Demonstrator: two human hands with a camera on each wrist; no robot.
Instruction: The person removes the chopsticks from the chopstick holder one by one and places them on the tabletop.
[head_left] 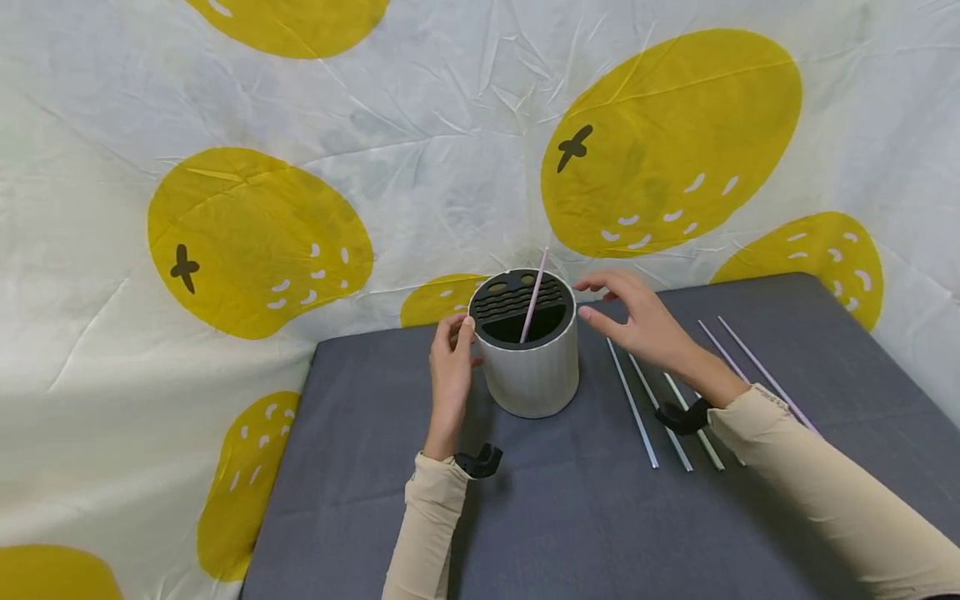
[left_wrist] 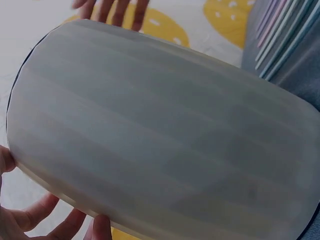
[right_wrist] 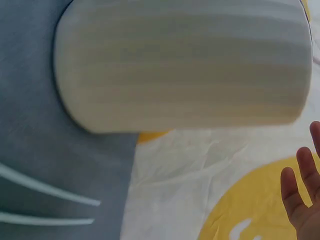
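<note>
Right now the left hand (head_left: 452, 358) is on the near-left side of the white cylindrical plastic holder (head_left: 534, 367), fingers (head_left: 459, 327) curled against its wall up by the rim; the left wrist view fills with that pale wall (left_wrist: 160, 130) and shows fingertips (left_wrist: 37, 212) wrapped round its edge. The holder stands upright on the dark grey bench (head_left: 570, 517), towards the far edge, a little left of the middle. Its black top insert (head_left: 517, 302) is slotted on the far half and open on the near half, and one thin pink straw (head_left: 534, 296) stands in that opening, leaning so its tip rises past the far rim.

Over on the other side, the right hand (head_left: 637, 321) hovers just beside the holder's upper right rim, fingers (head_left: 600, 283) spread and relaxed, gripping nothing and not quite touching it; the right wrist view catches only a few straight fingertips (right_wrist: 302, 195) apart from the holder (right_wrist: 185, 65).

A row of thin pale straws (head_left: 660, 408) lies flat on the bench to the right of the holder, partly under the right forearm, running from the far edge towards the near-right corner. Behind it all hangs a white cloth with big yellow lemon shapes (head_left: 255, 242).
</note>
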